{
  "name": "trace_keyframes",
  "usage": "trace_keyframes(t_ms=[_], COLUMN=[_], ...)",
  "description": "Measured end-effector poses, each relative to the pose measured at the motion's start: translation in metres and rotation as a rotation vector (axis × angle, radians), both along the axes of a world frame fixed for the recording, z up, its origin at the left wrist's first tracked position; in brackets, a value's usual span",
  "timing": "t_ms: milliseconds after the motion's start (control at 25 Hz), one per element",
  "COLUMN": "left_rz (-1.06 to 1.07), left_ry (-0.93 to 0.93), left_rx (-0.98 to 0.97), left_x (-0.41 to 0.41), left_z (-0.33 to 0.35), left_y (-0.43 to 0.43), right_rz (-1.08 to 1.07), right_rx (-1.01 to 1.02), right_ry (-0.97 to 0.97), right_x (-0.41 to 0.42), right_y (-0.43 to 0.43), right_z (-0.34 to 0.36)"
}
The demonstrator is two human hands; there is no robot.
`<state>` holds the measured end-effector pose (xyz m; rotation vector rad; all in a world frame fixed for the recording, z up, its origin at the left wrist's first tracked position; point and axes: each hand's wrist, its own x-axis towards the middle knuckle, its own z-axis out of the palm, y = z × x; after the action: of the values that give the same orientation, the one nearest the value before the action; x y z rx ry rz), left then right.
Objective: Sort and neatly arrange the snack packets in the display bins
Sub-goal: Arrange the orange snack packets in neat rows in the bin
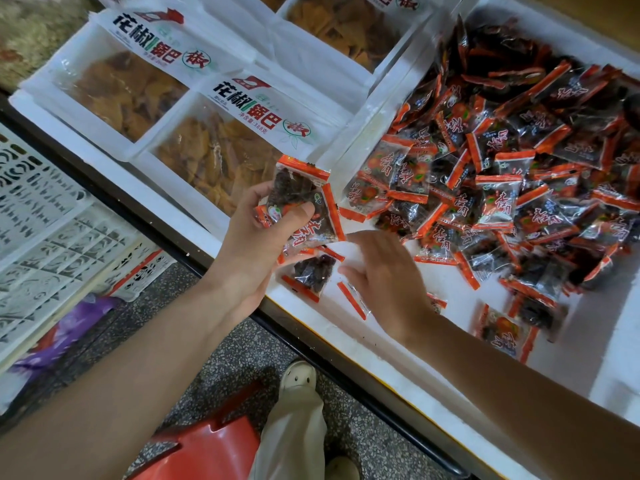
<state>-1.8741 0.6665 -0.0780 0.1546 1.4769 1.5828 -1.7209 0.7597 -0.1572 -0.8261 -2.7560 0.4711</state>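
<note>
My left hand [252,244] grips a stack of small clear snack packets [304,202] with orange-red ends and dark contents, thumb pressed on top, above the near left corner of a white foam bin [346,337]. My right hand [384,275] reaches palm down into that bin, fingers relaxed over loose packets on the floor of the bin; one packet [310,275] lies just left of it, another orange-edged packet [353,299] is partly under it. A large jumbled pile of the same packets [512,168] fills the bin's far and right side.
The neighbouring white bin [114,174] on the left holds big white pouches of golden crisps [194,98]. White patterned plastic crates [48,230] stand lower left. A red stool [207,448], a trouser leg and a white shoe [298,375] are on the speckled floor below.
</note>
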Motion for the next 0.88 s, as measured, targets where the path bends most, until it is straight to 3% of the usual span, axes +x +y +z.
trace_keyframes(t_ms=[80, 160, 400, 600, 720, 800, 880], left_rz=[-0.007, -0.017, -0.042, -0.075, -0.109, -0.137, -0.159], left_ry=[-0.015, -0.019, -0.027, -0.027, -0.026, -0.030, -0.022], left_rx=[0.010, 0.014, 0.008, -0.007, -0.015, -0.007, -0.009], left_x=[0.001, 0.003, 0.009, 0.015, 0.021, 0.026, 0.030], left_z=[-0.001, -0.002, -0.004, -0.008, -0.004, 0.001, 0.006], left_y=[0.002, 0.006, 0.014, 0.016, 0.020, 0.023, 0.027], right_rz=[-0.113, -0.064, 0.088, -0.015, -0.261, -0.298, -0.256], right_rx=[-0.009, -0.156, -0.346, -0.078, -0.025, -0.199, -0.421], right_ry=[-0.156, -0.220, -0.013, 0.056, -0.189, -0.367, -0.393], right_x=[0.019, 0.032, 0.013, 0.044, 0.088, 0.104, 0.104], right_y=[0.004, 0.001, -0.017, -0.009, 0.008, 0.015, 0.015], right_z=[0.001, -0.004, -0.013, -0.005, 0.001, 0.005, 0.008])
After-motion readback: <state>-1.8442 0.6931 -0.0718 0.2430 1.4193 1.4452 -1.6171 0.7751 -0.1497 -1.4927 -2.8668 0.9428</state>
